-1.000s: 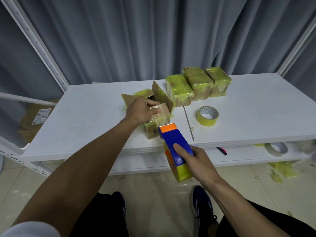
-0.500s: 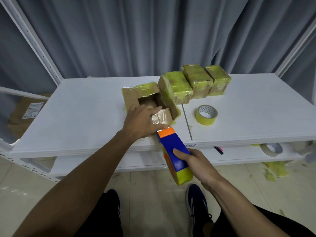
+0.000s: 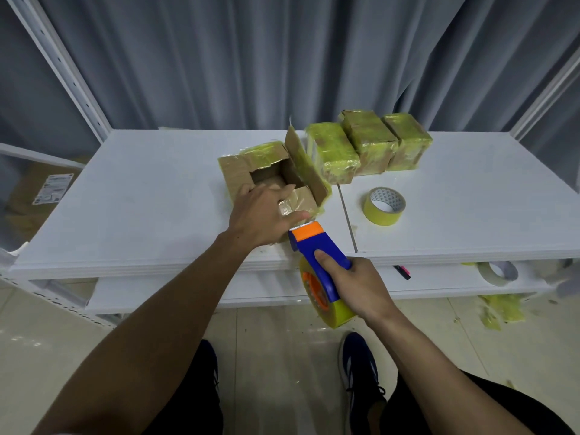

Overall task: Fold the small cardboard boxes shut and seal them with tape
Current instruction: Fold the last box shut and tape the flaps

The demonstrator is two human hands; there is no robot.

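An open cardboard box (image 3: 238, 174) with yellow tape scraps stands on the white table (image 3: 141, 199), its right flap upright and the inside showing. My left hand (image 3: 260, 215) rests on the box's near flap, fingers stretched out over it and thumb pointing right. My right hand (image 3: 357, 284) grips a blue and orange tape dispenser (image 3: 317, 246) loaded with yellow tape. Its orange head sits at the box's near side, beside my left thumb. Three boxes wrapped in yellow tape (image 3: 367, 139) stand in a row behind the open one.
A loose roll of yellow tape (image 3: 384, 205) lies right of the open box. On the lower shelf lie a pale tape roll (image 3: 497, 273) and a marker (image 3: 401, 271). Yellow tape scraps (image 3: 499, 309) litter the floor. A large carton (image 3: 40, 189) sits behind the table's left end.
My left hand let go of the flap it was curled round and now lies flatter on the near flap. The box's opening has come into view. The dispenser has stayed at the box's near side.
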